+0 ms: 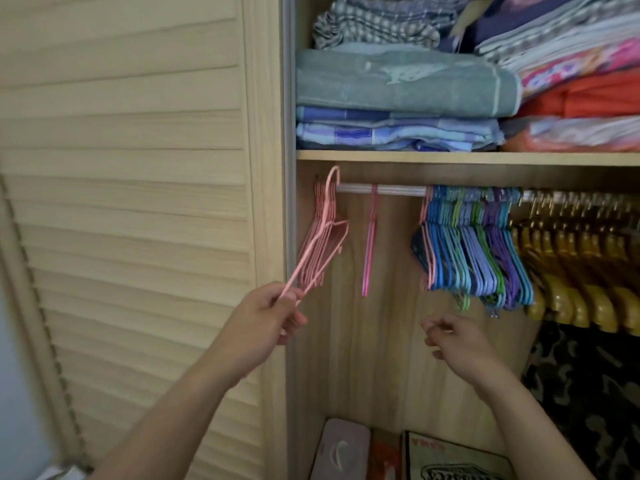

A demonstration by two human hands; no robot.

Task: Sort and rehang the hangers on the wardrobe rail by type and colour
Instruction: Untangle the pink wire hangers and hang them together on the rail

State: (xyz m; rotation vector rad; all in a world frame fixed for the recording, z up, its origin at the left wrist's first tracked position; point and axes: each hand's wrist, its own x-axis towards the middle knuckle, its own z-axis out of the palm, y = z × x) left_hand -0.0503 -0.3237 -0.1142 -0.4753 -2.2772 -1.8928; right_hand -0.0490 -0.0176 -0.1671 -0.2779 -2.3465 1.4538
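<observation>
The left hand pinches the bottom corner of a pink hanger. The hanger is long and thin, and it slants up and to the right from the hand. Its hook sits at the top, right by the left end of the wardrobe rail, and it looks like it is not over the rail yet. A bunch of pink hangers already hangs there, just behind the one being held. So the hook likely has to go a little to the right and down to catch the rail next to its pink friends.

The right hand holds nothing. Its fingers are loosely curled, and it waits lower down, below the blue, green and purple hangers. The left hand is much nearer to the pink bunch, so it fits this job.

One bright pink hanger hangs alone in the gap between the pink bunch and the blue ones. Farther right hang yellow wooden hangers. Folded towels lie on the shelf above the rail.
</observation>
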